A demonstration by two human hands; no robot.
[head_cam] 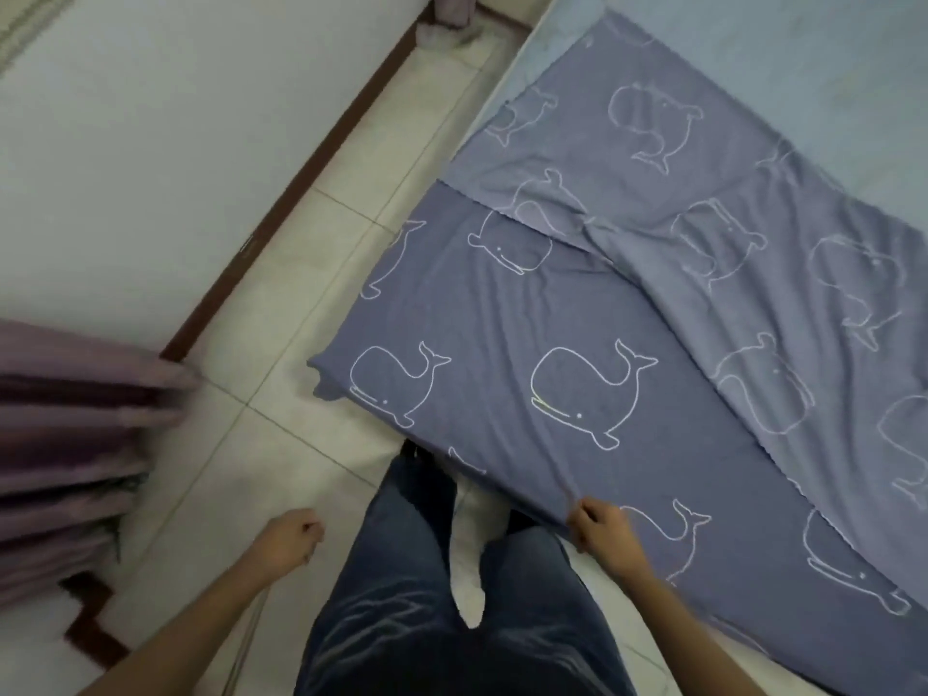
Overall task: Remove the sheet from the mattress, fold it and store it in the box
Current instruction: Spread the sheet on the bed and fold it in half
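Observation:
A blue sheet [507,313] printed with white whale outlines covers the near part of the mattress. Its far side is folded back over itself, so the paler underside [703,203] shows, and bare light-blue mattress [803,82] lies beyond it. My right hand [600,529] pinches the sheet's near edge where it hangs over the mattress side. My left hand [291,540] hovers over the floor tiles with its fingers curled and holds nothing. No box is in view.
I stand on pale floor tiles [281,394] between the mattress and a white wall [150,143] with a dark skirting board. Purple curtain folds [65,444] hang at the left. My legs in dark jeans [432,595] fill the bottom centre.

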